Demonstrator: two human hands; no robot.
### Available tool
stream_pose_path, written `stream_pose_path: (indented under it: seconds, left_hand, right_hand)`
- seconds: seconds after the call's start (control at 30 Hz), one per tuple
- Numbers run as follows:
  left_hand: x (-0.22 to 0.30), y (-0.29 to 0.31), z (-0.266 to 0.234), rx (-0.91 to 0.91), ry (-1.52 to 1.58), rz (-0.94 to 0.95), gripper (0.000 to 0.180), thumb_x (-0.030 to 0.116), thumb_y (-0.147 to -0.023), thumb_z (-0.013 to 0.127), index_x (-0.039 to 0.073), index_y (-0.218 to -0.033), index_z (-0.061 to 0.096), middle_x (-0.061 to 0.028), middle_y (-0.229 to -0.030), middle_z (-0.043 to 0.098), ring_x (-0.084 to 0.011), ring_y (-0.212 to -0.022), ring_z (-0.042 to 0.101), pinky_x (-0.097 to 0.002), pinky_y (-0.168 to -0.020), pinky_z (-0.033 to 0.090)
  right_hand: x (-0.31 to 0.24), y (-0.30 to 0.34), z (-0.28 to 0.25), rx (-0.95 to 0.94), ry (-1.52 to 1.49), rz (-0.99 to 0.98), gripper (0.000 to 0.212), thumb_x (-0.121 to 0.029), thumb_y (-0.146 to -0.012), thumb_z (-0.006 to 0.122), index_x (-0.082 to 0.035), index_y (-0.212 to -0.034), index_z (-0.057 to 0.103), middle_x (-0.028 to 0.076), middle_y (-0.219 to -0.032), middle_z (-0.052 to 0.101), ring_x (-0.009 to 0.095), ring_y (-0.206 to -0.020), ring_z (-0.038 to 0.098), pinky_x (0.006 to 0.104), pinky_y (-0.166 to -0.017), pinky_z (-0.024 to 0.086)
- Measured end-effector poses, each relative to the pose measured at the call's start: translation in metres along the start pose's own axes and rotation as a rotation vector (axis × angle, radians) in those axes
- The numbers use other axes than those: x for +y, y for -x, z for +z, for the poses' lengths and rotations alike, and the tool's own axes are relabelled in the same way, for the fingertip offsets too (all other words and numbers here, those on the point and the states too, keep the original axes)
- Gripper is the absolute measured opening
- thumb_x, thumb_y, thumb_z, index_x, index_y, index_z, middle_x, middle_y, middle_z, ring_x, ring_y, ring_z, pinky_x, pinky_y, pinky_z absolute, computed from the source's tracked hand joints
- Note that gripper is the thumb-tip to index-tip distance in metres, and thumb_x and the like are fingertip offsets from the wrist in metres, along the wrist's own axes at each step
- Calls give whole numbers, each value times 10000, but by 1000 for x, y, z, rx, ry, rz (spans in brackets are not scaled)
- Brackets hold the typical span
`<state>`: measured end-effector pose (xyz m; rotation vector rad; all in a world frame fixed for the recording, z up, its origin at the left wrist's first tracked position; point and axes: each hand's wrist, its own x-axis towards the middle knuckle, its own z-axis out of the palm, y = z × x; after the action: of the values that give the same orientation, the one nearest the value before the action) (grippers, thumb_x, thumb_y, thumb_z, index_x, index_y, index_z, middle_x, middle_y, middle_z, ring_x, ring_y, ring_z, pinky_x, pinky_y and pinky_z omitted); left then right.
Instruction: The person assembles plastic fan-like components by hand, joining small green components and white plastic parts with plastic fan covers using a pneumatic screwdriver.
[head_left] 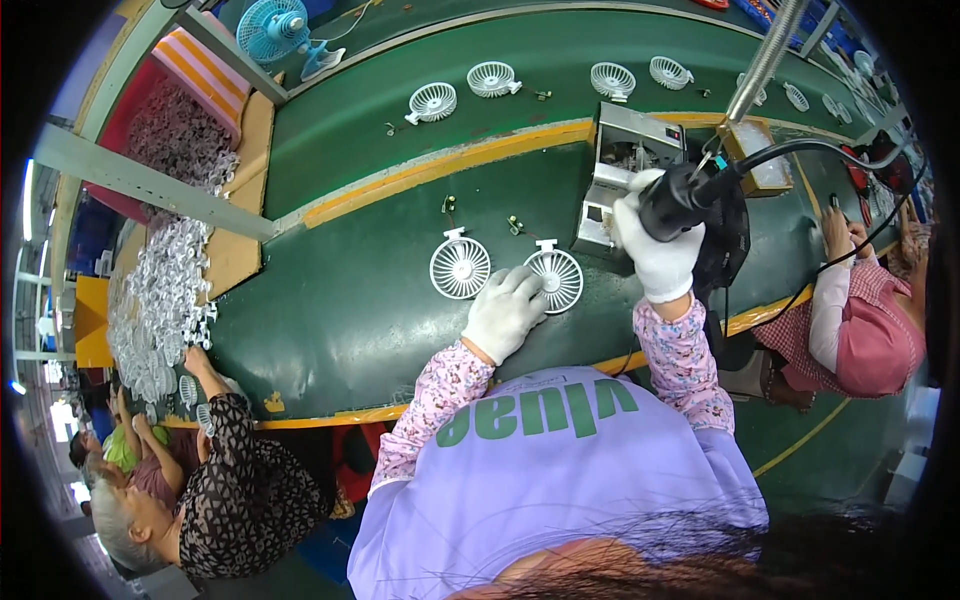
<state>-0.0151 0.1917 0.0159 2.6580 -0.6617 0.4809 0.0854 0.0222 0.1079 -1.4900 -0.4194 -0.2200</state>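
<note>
In white gloves, both my hands are over the green bench [350, 330]. My right hand [655, 250] is wrapped round a black corded electric screwdriver [668, 208], held beside a metal box-like device [632, 150]. The screwdriver's tip is hidden. My left hand [505, 312] lies palm down, fingers stretched, fingertips on the rim of a round white fan grille [560, 285]. Left of that hand lies a second white fan grille [460, 265]. Small parts with wires, a left one [449, 203] and a right one [515, 225], sit beyond the two grilles.
Beyond a yellow-edged rail, a green belt [350, 130] carries several white fan grilles [432, 102]. A coil spring [765, 60] and black cable [810, 147] hang at right. White parts [160, 290] are heaped at left. Co-workers sit left [240, 490] and right [870, 335].
</note>
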Motion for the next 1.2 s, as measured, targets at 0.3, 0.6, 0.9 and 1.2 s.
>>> stream_pose_path:
  seconds: [0.3,0.6,0.9,1.2]
  left_hand:
    - [-7,34,-23,60,-3,-547,586,277,-625,771,113,-1148,562,-165,-1207,510,-357,-1056,500,-411,-841,450]
    - [26,14,-12,-136,157,-474,555,316,-701,715,179,-1206,529,-168,-1042,528,-354,-978,524,-445,-795,454]
    - [28,-8,7,-129,171,-556,349,317,-688,712,111,-961,638,-155,-1043,530,-346,-981,526,-457,-780,453]
    - [31,-8,11,-53,162,-584,393,306,-672,726,101,-996,641,-175,-1143,515,-358,-1041,511,-448,-814,459]
  right_hand:
    - [5,13,0,5,-209,-1,305,107,-709,641,14,-981,539,35,-721,588,96,-614,582,227,-567,473]
    - [9,-10,-7,124,-50,-81,250,45,-718,689,3,-941,583,2,-778,593,66,-701,575,215,-646,468]
    - [22,23,10,-2,-284,111,277,115,-708,643,-1,-942,550,19,-759,577,76,-652,568,223,-595,481]
    - [37,34,21,-73,-271,214,255,75,-702,655,-23,-915,555,13,-736,571,76,-642,564,215,-588,463]
